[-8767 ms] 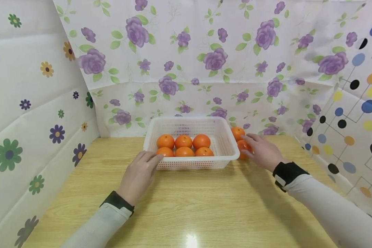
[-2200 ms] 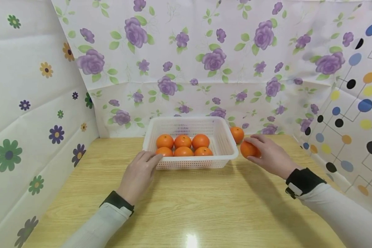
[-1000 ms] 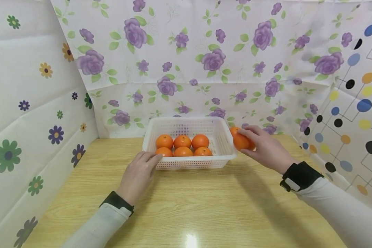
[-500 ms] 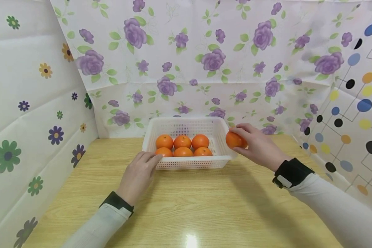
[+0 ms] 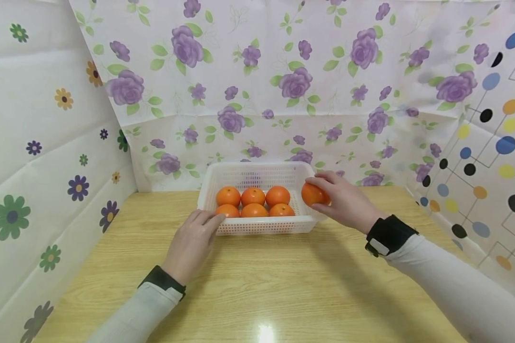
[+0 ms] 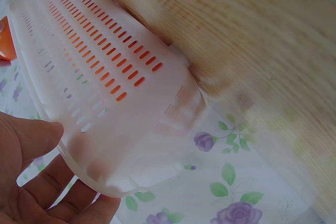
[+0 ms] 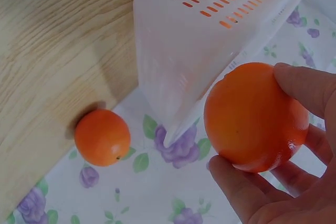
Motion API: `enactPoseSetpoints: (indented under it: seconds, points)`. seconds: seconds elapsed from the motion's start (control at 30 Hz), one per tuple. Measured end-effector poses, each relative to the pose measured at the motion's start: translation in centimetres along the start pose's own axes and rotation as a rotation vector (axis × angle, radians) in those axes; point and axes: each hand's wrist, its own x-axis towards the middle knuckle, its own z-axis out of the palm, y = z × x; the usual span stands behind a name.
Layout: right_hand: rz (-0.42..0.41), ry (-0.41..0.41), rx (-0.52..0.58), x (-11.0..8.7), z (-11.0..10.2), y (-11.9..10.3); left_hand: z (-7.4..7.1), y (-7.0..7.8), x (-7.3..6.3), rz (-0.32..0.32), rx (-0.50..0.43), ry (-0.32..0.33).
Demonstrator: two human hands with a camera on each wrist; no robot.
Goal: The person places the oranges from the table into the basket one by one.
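Observation:
A white perforated plastic basket point(image 5: 257, 220) holds several oranges point(image 5: 277, 196) in two rows. Its right end shows bare floor. My left hand point(image 5: 192, 244) grips the rim at the front left corner; in the left wrist view the thumb lies over the rim of the basket point(image 6: 126, 140) with the fingers curled behind it. Between thumb and fingers, my right hand point(image 5: 345, 202) holds an orange point(image 5: 312, 194) above the basket's right edge. Another orange point(image 7: 102, 137) lies on the table to the right of the basket, hidden in the head view by the right hand.
The wooden table point(image 5: 257, 281) runs up to a back wall hung with purple-flowered sheeting point(image 5: 249, 95). Patterned sheeting also covers the left side point(image 5: 56, 157) and the dotted right side point(image 5: 493, 166).
The right hand has taken hold of the nearer loose orange, lifted it and carried it left over the basket's right rim. The left hand has stayed at the corner.

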Motion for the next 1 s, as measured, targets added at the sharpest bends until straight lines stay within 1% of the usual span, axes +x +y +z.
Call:
enactPoseSetpoints:
  seconds: [0.37,0.63,1.0]
  points:
    - [0.018,-0.052,-0.009,1.6,0.6,-0.6,0.0,-0.1,0.0,0.010,0.001,0.011]
    - [-0.009,-0.064,-0.023,2.3,1.3,-0.4,0.0,0.0,0.0,0.012,0.002,0.012]
    - [-0.030,-0.118,-0.026,3.2,1.9,-0.2,0.0,0.0,0.0,0.011,-0.004,0.012]
